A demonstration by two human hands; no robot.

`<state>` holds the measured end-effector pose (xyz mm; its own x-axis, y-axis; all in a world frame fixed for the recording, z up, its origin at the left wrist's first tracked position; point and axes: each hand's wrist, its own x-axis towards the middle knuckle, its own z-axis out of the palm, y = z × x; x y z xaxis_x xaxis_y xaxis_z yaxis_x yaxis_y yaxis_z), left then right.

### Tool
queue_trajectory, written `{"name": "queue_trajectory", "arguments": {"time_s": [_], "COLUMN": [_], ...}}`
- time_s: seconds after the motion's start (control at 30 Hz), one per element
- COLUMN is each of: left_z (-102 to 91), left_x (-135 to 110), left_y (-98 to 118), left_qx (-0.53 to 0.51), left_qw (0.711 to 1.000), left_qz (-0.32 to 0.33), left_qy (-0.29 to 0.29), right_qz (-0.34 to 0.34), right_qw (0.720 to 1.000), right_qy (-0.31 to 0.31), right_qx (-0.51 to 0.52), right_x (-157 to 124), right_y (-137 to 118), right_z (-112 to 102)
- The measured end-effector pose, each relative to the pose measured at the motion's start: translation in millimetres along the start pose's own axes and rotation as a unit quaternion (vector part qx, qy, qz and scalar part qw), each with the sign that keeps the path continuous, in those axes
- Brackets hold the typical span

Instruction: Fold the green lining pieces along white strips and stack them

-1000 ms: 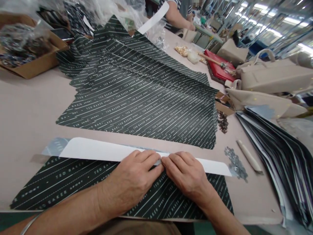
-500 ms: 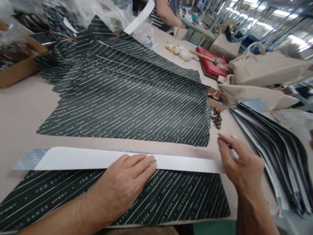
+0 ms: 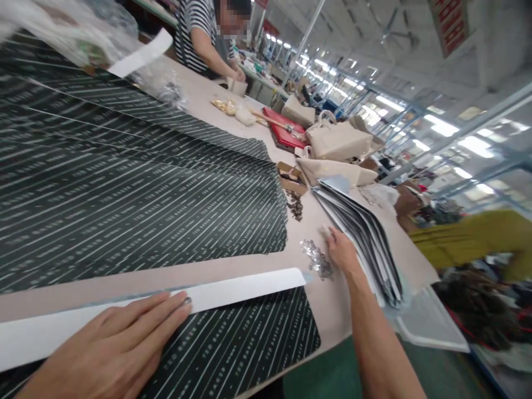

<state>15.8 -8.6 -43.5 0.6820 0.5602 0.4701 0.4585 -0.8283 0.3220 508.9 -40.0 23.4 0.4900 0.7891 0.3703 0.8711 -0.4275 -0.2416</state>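
My left hand (image 3: 120,341) lies flat, fingers stretched, on a long white strip (image 3: 249,289). A small round metal piece (image 3: 187,301) shows at its fingertips. The strip runs along the upper edge of a dark striped fabric piece (image 3: 245,352) with printed lettering. My right hand (image 3: 343,252) is beyond the strip's right end, beside a scatter of small silvery metal pieces (image 3: 316,259). Its fingers are closed round something small and whitish, too blurred to name.
A large stack of dark striped fabric (image 3: 166,210) covers the left. Folded dark and white pieces (image 3: 366,238) lie right of my hand. Small dark parts (image 3: 294,205), a little cardboard box (image 3: 291,176) and beige bags (image 3: 338,141) lie farther back. A person in stripes (image 3: 203,39) works across the table.
The view has swung right and up. My right hand has moved from the strip's right end out to the silvery pieces, now in sight. My left hand stays on the strip.
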Motion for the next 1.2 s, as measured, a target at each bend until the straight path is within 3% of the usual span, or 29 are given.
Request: {"name": "queue_trajectory", "arguments": {"time_s": [0.1, 0.2, 0.27, 0.33, 0.37, 0.43, 0.5, 0.6, 0.73, 1.07, 1.2], "left_z": [-28.2, -38.9, -39.9, -39.2, -38.8, -38.3, -38.0, -36.7, -34.6, -37.1, -34.8], "left_x": [20.7, 29.6, 28.1, 24.6, 23.3, 21.9, 21.8, 21.3, 19.3, 20.7, 18.7], "left_y": [11.9, 14.0, 13.1, 12.7, 12.7, 12.8, 12.8, 12.1, 11.7, 11.7, 12.1], "left_qx": [0.025, 0.036, 0.030, 0.019, 0.015, 0.011, 0.009, 0.004, -0.002, -0.001, -0.001], "left_qw": [0.999, 0.998, 0.997, 0.997, 0.997, 0.997, 0.997, 0.997, 0.996, 0.994, 0.993], "left_qz": [0.036, 0.036, 0.030, 0.029, 0.030, 0.030, 0.027, 0.023, 0.018, 0.025, 0.021], "left_qy": [-0.017, -0.047, -0.067, -0.074, -0.073, -0.070, -0.071, -0.078, -0.092, -0.110, -0.112], "right_qz": [0.028, 0.033, 0.030, 0.051, 0.077, 0.116, 0.158, 0.178, 0.181, 0.162, 0.101], "right_qw": [0.994, 0.947, 0.865, 0.761, 0.716, 0.636, 0.587, 0.576, 0.572, 0.586, 0.608], "right_qy": [0.072, 0.146, 0.123, 0.044, -0.024, -0.090, -0.113, -0.108, -0.091, -0.093, -0.118], "right_qx": [0.083, 0.284, 0.485, 0.645, 0.693, 0.758, 0.786, 0.791, 0.795, 0.788, 0.778], "right_x": [-3.4, -14.6, -31.9, -55.5, -67.8, -89.5, -104.3, -114.3, -120.6, -124.0, -123.0], "right_y": [-8.9, -29.5, -61.2, -105.2, -129.0, -173.6, -208.0, -237.4, -253.9, -264.4, -271.7], "right_z": [-15.0, -21.5, -21.4, -17.9, -14.5, -5.5, 4.7, 16.5, 22.7, 29.0, 22.9]}}
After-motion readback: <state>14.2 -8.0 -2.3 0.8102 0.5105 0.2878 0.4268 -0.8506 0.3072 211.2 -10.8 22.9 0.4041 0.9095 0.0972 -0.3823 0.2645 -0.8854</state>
